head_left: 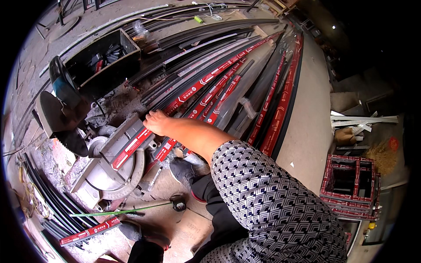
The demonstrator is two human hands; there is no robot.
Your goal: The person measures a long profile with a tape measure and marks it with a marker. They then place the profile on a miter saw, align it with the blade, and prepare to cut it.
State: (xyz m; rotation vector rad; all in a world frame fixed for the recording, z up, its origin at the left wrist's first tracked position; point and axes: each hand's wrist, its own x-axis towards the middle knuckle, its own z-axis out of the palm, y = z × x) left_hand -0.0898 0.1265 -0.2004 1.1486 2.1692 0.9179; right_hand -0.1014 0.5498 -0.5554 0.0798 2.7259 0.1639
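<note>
My right hand (pixel 155 122) comes in from the right under a patterned sleeve. Its fingers are closed over a long profile strip with red labelled film (pixel 131 149). The near end of that strip lies on the round table of a mitre saw (pixel 107 177), against its metal fence. Raised to the left of the strip is the saw's head with its toothed blade (pixel 72 142), apart from the strip. A tape measure (pixel 177 202) sits on the floor by my feet, its green tape drawn out leftward. My left hand is out of view.
More red-filmed and dark profiles (pixel 280 105) fan out toward the back. A dark bin (pixel 112 65) with small offcuts stands behind the saw. A short red-filmed piece (pixel 90 231) and black strips (pixel 39 193) lie near left. Red-filmed frames (pixel 348 182) are stacked at right.
</note>
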